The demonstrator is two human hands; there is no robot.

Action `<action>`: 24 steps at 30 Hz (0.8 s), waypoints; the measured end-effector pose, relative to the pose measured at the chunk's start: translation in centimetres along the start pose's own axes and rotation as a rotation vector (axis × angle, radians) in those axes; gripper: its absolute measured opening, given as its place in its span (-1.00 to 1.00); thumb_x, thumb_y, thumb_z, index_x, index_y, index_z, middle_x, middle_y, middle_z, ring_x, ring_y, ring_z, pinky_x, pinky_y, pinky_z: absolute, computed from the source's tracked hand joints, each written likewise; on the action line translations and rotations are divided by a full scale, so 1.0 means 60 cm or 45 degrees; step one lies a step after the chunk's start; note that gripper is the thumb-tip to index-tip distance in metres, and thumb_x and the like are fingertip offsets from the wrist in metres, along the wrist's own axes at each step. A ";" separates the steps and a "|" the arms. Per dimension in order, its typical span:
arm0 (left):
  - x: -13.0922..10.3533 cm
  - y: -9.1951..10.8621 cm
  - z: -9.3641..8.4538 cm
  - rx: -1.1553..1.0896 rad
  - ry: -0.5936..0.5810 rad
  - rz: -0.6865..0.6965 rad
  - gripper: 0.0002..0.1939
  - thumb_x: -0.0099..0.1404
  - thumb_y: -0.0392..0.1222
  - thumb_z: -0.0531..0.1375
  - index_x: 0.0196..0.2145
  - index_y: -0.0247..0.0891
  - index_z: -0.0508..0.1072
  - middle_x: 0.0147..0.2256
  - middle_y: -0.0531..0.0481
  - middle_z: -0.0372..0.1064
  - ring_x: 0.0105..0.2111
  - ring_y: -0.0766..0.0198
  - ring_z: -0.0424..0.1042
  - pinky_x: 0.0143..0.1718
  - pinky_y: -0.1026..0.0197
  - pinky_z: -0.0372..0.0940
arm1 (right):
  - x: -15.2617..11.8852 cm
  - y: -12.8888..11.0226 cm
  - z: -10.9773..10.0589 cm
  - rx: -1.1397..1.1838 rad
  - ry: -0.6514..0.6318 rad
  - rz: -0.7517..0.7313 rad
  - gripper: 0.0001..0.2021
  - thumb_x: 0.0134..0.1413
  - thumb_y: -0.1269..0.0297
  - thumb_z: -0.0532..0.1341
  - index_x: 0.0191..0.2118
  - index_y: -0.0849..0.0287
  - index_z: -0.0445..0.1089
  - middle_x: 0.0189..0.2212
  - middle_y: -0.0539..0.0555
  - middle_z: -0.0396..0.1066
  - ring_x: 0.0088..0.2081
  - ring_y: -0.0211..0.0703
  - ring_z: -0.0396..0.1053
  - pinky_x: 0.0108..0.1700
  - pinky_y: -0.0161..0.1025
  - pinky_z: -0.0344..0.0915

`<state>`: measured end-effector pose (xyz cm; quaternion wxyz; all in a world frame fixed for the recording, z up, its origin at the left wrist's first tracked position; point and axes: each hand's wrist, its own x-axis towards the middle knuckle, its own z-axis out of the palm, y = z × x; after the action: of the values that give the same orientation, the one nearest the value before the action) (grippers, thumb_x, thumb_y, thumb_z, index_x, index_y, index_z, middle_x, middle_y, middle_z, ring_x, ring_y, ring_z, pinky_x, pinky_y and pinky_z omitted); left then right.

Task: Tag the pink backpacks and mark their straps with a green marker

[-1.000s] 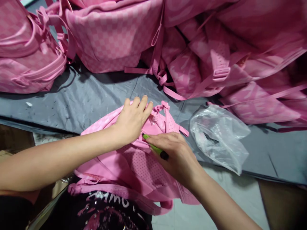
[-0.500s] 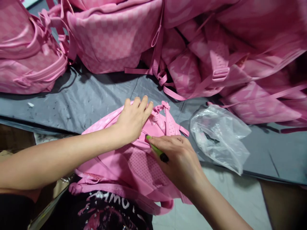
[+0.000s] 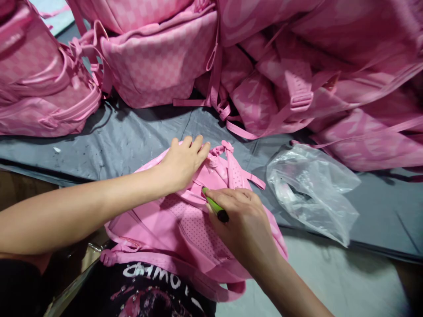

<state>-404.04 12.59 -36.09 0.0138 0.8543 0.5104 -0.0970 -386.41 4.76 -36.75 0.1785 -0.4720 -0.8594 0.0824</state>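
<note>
A pink backpack (image 3: 155, 229) lies across my lap and the table edge, its dotted mesh back panel facing up. My left hand (image 3: 185, 163) grips its upper part, fingers bent over the fabric and thumb hidden. In my right hand (image 3: 243, 220) is a slim green tool with a black end (image 3: 216, 206), pinched between thumb and fingers. Its far tip meets the pink fabric near a seam just below my left hand. What kind of tool it is I cannot make out. A dotted shoulder strap (image 3: 235, 174) runs beyond my right hand.
Several pink checkered backpacks (image 3: 158, 61) stand along the back of the dark-covered table (image 3: 132, 145). More pink bags with straps (image 3: 297, 79) are heaped at the right. A crumpled clear plastic bag (image 3: 317, 185) lies at the table's front edge, right of my hands.
The view has shifted slightly. Both hands keep nearly the same places on the backpack, and the green tool has tilted a little while staying at the same seam.
</note>
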 end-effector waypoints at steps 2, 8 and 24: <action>-0.003 -0.015 -0.019 -0.027 -0.203 0.012 0.13 0.10 -0.10 0.35 0.42 -0.17 -0.27 0.41 -0.25 -0.35 0.21 -0.18 0.08 0.02 -0.04 0.28 | -0.010 0.000 0.004 0.015 0.064 0.015 -0.83 0.09 0.45 0.24 -0.18 0.21 0.51 -0.26 0.03 0.57 -0.24 -0.11 0.48 -0.11 -0.12 0.21; -0.016 -0.016 -0.036 0.019 -0.315 -0.148 0.39 -0.01 -0.08 0.45 0.40 -0.09 -0.53 0.40 -0.35 -0.42 0.14 -0.19 0.19 -0.09 0.03 0.38 | -0.026 0.002 0.028 0.173 0.287 0.005 -0.81 0.16 0.46 0.20 -0.13 0.18 0.49 -0.24 -0.01 0.57 -0.23 -0.15 0.49 -0.10 -0.13 0.23; -0.021 -0.009 -0.027 0.203 -0.263 -0.094 0.34 0.04 -0.05 0.43 0.41 -0.24 -0.47 0.37 -0.46 -0.27 0.10 -0.15 0.26 -0.09 0.07 0.38 | -0.025 0.018 0.047 0.445 0.294 0.017 -0.83 0.19 0.37 0.19 -0.13 0.12 0.46 -0.20 0.02 0.57 -0.23 -0.16 0.50 -0.11 -0.11 0.11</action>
<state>-404.84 11.94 -34.25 -0.0052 0.8188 0.5282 -0.2250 -385.94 4.17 -40.03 0.3543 -0.4459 -0.8027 0.1768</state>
